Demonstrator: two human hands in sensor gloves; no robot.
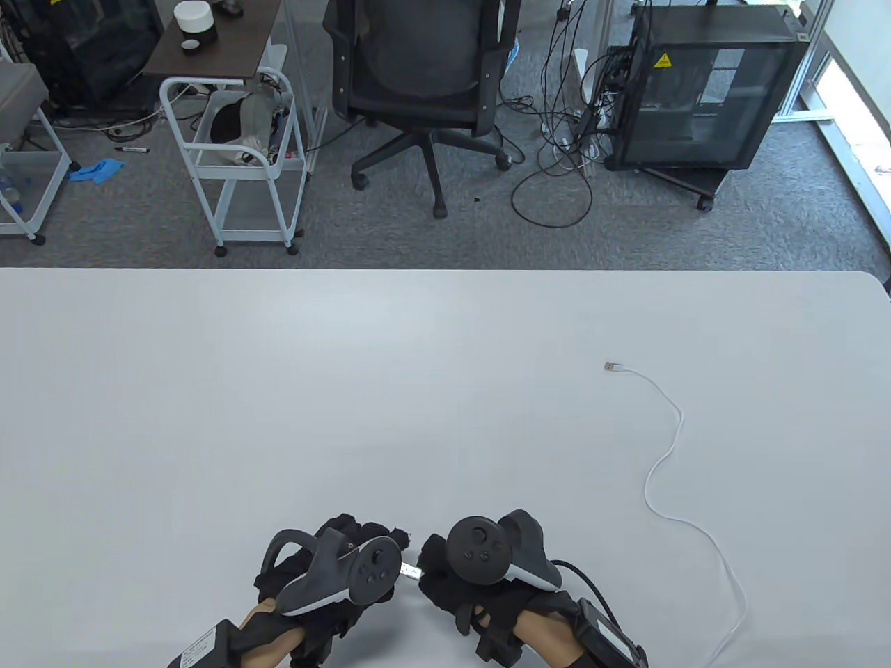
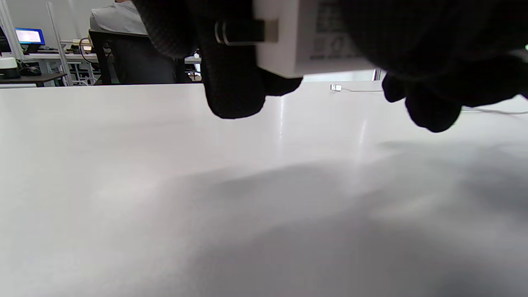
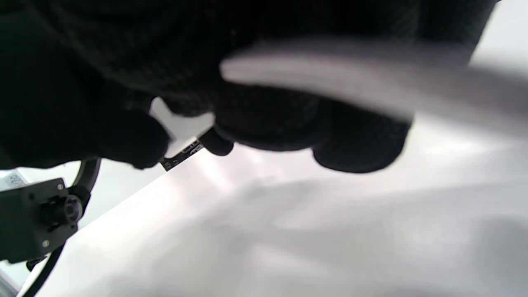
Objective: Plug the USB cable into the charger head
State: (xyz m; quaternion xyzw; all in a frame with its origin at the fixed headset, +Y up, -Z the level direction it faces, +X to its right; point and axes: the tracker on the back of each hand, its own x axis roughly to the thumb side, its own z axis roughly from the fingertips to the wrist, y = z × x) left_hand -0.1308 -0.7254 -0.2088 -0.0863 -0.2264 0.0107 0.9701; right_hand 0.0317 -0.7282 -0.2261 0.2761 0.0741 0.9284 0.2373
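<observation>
My left hand grips the white charger head, whose dark prong sticks out to the left in the left wrist view. My right hand pinches the near plug of the white USB cable. The plug's metal tip shows in the small gap between the two hands and points at the left hand. I cannot tell whether it sits in the port. In the right wrist view the cable runs blurred under my gloved fingers. Both hands hover just above the table's near edge.
The cable snakes over the right side of the white table to its far connector, which lies loose and also shows in the left wrist view. Beyond the far edge stand an office chair and a cart.
</observation>
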